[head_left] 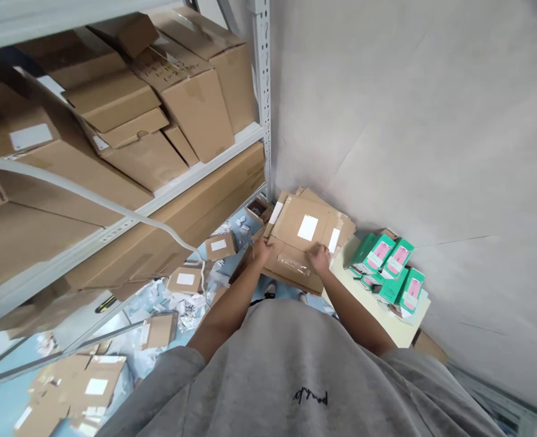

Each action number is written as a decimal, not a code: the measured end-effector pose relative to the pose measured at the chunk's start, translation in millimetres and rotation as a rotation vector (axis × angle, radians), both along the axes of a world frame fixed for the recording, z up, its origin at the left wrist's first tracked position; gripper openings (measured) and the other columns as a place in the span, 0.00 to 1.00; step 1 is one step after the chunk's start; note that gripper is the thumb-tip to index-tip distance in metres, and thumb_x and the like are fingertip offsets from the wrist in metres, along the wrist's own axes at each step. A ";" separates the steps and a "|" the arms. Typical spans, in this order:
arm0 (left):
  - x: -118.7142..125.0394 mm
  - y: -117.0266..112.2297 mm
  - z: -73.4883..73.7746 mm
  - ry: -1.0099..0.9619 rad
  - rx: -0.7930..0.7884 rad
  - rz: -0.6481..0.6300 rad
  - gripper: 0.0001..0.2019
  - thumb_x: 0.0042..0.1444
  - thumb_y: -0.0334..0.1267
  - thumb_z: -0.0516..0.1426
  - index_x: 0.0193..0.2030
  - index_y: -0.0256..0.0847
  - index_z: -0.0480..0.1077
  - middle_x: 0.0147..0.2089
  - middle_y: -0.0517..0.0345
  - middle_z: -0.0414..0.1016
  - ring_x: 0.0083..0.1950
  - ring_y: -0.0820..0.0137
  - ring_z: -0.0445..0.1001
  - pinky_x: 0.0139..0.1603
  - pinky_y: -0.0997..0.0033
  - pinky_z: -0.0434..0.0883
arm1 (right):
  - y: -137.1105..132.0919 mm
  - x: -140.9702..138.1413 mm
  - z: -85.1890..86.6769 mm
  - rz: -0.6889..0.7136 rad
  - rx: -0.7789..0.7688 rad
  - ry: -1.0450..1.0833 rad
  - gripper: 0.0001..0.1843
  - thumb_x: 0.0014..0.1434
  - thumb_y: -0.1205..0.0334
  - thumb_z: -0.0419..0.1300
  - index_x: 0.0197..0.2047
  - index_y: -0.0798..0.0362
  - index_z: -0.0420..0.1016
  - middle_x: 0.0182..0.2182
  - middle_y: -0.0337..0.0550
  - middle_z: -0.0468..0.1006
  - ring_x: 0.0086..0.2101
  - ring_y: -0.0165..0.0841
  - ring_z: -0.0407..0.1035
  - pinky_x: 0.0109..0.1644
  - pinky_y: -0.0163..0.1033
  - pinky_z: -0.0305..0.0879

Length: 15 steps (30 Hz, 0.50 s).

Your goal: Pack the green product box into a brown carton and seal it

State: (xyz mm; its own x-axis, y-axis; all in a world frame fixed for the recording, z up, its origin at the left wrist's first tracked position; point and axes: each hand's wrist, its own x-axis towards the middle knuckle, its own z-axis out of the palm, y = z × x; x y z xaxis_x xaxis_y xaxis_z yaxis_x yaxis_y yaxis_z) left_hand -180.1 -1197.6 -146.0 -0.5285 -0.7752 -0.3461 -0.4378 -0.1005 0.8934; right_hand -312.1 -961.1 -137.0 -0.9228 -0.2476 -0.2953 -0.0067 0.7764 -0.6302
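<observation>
A flattened cardboard box point(295, 227) with white labels lies on top of a stack of flat cardboard in the corner by the wall. My left hand point(261, 249) grips its left edge with curled fingers. My right hand point(319, 257) rests on its front part near a strip of clear tape, with the fingers bent down onto the cardboard. Both forearms reach forward from my grey shirt.
Several green and pink small boxes point(389, 267) sit on a pale table point(386, 312) to the right. A metal shelf rack point(262, 91) full of cardboard boxes stands on the left. Small labelled boxes point(185, 280) and paper scraps litter the blue floor.
</observation>
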 end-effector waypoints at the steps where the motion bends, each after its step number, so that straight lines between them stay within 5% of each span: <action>1: -2.2 -1.1 2.8 -0.030 0.006 -0.027 0.13 0.45 0.36 0.71 0.26 0.44 0.69 0.33 0.52 0.77 0.48 0.58 0.75 0.55 0.61 0.67 | -1.5 0.2 0.6 -0.014 0.000 -0.008 0.38 0.51 0.56 0.66 0.65 0.53 0.69 0.67 0.60 0.62 0.66 0.54 0.58 0.71 0.54 0.52; 6: -16.3 -7.4 25.6 -0.016 -0.060 -0.172 0.14 0.45 0.30 0.68 0.26 0.45 0.65 0.30 0.58 0.73 0.42 0.61 0.75 0.50 0.63 0.69 | -5.1 -3.6 11.6 -0.109 -0.100 0.019 0.35 0.52 0.57 0.64 0.63 0.53 0.69 0.64 0.59 0.67 0.63 0.52 0.63 0.70 0.55 0.54; 9: -26.7 -14.7 49.7 0.123 -0.067 -0.297 0.12 0.48 0.31 0.66 0.31 0.44 0.65 0.32 0.60 0.73 0.41 0.64 0.75 0.47 0.66 0.70 | 0.6 -9.4 32.2 -0.098 -0.163 0.159 0.32 0.57 0.57 0.60 0.64 0.53 0.68 0.63 0.58 0.68 0.64 0.49 0.62 0.71 0.55 0.54; 15: -43.8 -40.1 140.8 0.284 -0.056 -0.629 0.14 0.50 0.38 0.68 0.37 0.43 0.67 0.37 0.59 0.76 0.43 0.65 0.77 0.46 0.70 0.72 | 34.9 -30.5 114.4 -0.045 -0.326 0.453 0.35 0.65 0.47 0.57 0.71 0.52 0.63 0.70 0.56 0.61 0.70 0.46 0.54 0.75 0.55 0.49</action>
